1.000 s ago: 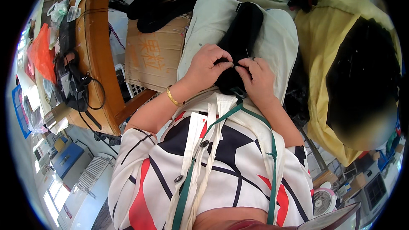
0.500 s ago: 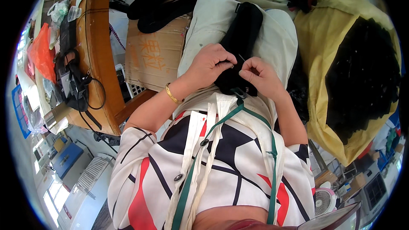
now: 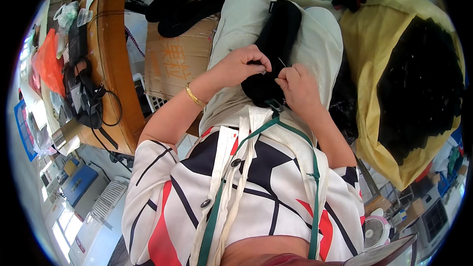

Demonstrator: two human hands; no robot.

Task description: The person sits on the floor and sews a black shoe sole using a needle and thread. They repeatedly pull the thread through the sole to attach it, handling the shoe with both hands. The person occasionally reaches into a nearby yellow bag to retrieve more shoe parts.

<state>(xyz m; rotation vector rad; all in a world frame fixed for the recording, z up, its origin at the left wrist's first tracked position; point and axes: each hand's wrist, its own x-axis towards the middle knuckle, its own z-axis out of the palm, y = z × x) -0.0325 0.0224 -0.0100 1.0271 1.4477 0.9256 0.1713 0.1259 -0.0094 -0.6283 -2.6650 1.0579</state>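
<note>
A long black slipper (image 3: 280, 24) lies on my lap over the pale apron (image 3: 322, 39), with a small tag at its far left edge. My left hand (image 3: 246, 65) is closed in a pinch above the slipper's near left part. A tiny shiny spot shows at its fingertips, too small to name. Just to the right, the thumb and fingers of my right hand (image 3: 297, 83) are pinched on a thin needle (image 3: 282, 62), whose tip points up and left. Any thread is too fine to see against the black.
Two black slippers (image 3: 189, 15) lie on a cardboard box (image 3: 172, 64) at the far left. Beside it stands a wooden table (image 3: 113, 69) with a black strapped item (image 3: 84, 93) and plastic bags. On the right, a yellow sack (image 3: 362, 69) holds a black pile. Green straps cross my front.
My left hand has shifted slightly left, and my right hand has turned, its fingers more curled. More of the needle shows. The slipper's near end has moved slightly left.
</note>
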